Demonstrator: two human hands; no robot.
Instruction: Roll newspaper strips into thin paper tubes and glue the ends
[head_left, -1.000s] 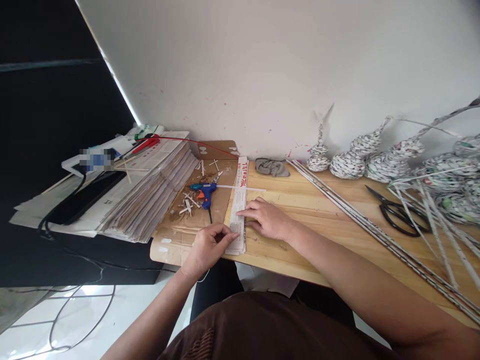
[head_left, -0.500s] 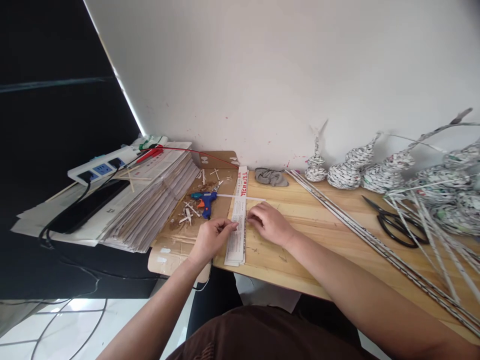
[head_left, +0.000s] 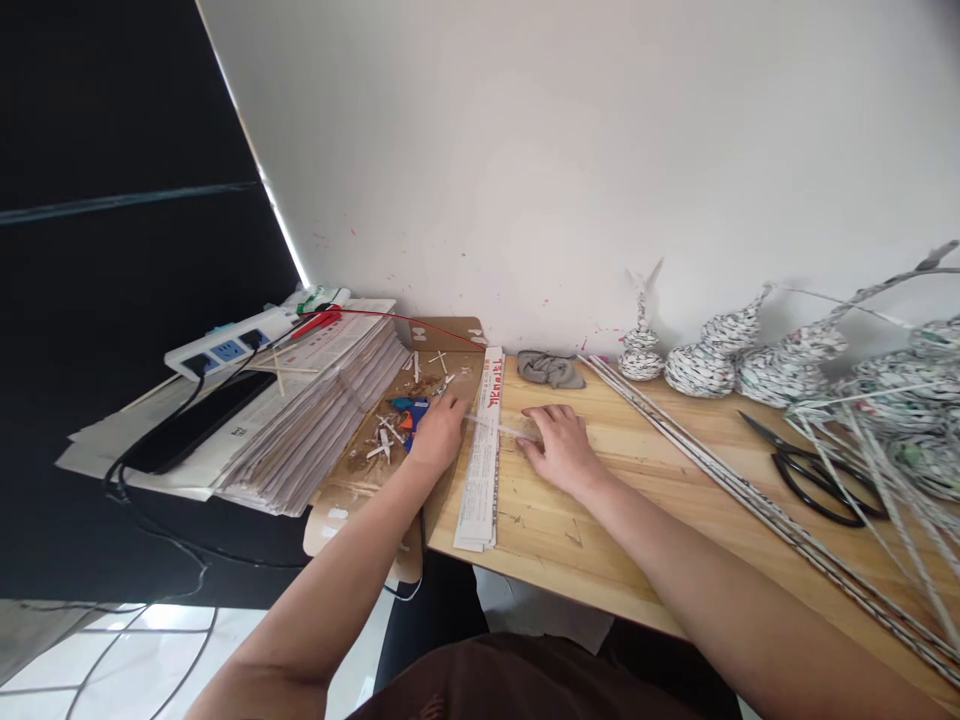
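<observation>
A blue hot glue gun (head_left: 415, 410) with an orange trigger lies on the brown cardboard (head_left: 360, 470), partly hidden by my left hand (head_left: 441, 432). The left fingers are closed round its rear end. From there a thin, translucent glue stick (head_left: 491, 424) runs to the right above a stack of newspaper strips (head_left: 480, 490) with red print. At the stick's far end, the thumb and fingers of my right hand (head_left: 562, 447) close on its tip over the wooden table. White paper scraps (head_left: 384, 440) lie beside the gun.
Left, a tall stack of newspaper (head_left: 315, 430) carries a power strip (head_left: 229, 345) and a black phone (head_left: 202, 420). A grey cloth (head_left: 551, 369) lies near the wall. Rightward are long paper rods (head_left: 720, 485), black scissors (head_left: 821, 480) and several woven paper gourds (head_left: 701, 360).
My left hand has moved from the newspaper strips up to the glue gun. My right hand has shifted right to the glue stick's end, and the stick now slants. The view has shifted slightly.
</observation>
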